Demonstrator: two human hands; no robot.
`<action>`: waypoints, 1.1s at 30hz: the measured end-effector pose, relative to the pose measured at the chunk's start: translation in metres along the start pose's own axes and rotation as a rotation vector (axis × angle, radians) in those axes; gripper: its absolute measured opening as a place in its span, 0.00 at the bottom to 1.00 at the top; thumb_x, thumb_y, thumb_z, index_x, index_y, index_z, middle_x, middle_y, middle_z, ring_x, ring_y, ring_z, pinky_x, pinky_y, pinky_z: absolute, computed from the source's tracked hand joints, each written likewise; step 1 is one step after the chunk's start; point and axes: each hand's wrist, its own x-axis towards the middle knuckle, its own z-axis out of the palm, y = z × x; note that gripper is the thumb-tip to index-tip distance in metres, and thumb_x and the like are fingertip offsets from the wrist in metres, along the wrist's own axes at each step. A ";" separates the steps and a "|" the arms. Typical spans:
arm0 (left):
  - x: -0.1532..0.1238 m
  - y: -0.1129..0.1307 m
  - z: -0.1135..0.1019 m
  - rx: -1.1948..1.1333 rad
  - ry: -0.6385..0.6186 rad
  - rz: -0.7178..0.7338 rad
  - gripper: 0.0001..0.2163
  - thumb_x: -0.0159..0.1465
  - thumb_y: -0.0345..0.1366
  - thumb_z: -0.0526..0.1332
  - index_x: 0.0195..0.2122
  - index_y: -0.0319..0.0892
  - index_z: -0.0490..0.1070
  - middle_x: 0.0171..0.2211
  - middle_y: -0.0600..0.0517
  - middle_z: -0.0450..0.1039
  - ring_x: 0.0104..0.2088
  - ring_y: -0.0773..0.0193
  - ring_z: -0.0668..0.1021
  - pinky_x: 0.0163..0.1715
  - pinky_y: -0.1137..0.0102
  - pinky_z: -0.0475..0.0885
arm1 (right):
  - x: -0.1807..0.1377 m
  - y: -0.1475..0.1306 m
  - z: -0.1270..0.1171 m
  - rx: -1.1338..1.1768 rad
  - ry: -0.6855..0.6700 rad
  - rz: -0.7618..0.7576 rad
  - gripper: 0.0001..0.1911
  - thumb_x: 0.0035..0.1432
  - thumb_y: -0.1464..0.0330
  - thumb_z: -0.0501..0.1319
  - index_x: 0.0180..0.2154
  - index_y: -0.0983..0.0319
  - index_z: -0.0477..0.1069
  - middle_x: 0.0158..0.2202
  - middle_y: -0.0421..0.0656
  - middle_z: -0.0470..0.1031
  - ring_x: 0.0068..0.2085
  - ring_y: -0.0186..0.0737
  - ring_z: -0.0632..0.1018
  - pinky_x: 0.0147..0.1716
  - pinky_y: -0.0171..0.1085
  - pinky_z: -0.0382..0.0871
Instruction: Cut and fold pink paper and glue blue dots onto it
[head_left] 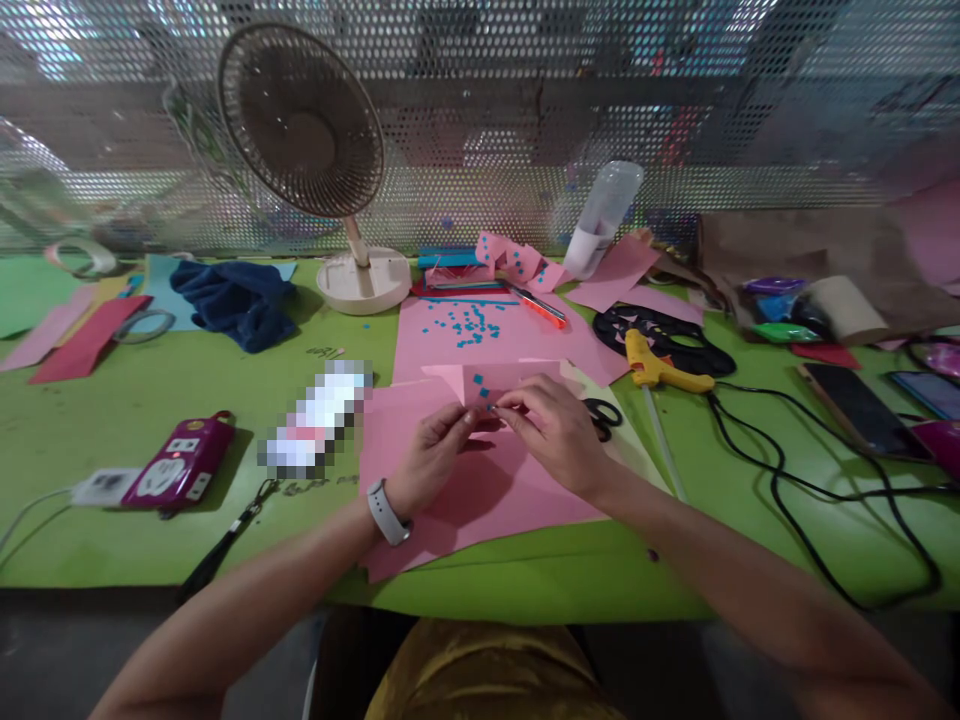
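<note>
Both my hands meet over a small folded pink paper piece (480, 388) that has tiny blue squares on it. My left hand (431, 455), with a white watch on the wrist, pinches the piece's lower left edge. Fingertips of my right hand (551, 430) press on its right side. Under them lie large pink paper sheets (480, 490). Farther back, many small blue paper squares (465, 325) are scattered on another pink sheet.
A yellow glue gun (660, 368) with a black cable lies right of the sheets, black scissors (604, 415) beside my right hand. A desk fan (315, 150), a blue cloth (236, 300), a purple power strip (180, 465) and phones (862, 408) stand around on the green table (112, 390).
</note>
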 end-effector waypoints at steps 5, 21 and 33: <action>0.000 0.000 0.000 -0.002 -0.005 -0.006 0.15 0.60 0.47 0.65 0.40 0.41 0.77 0.40 0.46 0.79 0.45 0.56 0.79 0.43 0.64 0.76 | 0.001 0.000 0.000 0.046 -0.003 0.039 0.07 0.64 0.67 0.58 0.34 0.58 0.73 0.34 0.44 0.75 0.38 0.43 0.76 0.40 0.43 0.69; 0.000 -0.004 -0.003 0.029 -0.038 0.004 0.13 0.64 0.44 0.62 0.43 0.42 0.77 0.42 0.46 0.78 0.46 0.57 0.79 0.44 0.64 0.75 | 0.003 -0.003 -0.002 0.135 0.002 0.143 0.04 0.61 0.68 0.61 0.32 0.58 0.73 0.33 0.43 0.76 0.36 0.41 0.77 0.37 0.41 0.70; -0.001 -0.002 -0.002 0.009 -0.030 -0.029 0.14 0.61 0.45 0.65 0.43 0.42 0.78 0.44 0.44 0.78 0.46 0.54 0.79 0.44 0.62 0.75 | 0.003 -0.003 0.000 0.200 0.004 0.226 0.03 0.58 0.70 0.62 0.31 0.58 0.73 0.33 0.43 0.77 0.37 0.41 0.77 0.36 0.41 0.70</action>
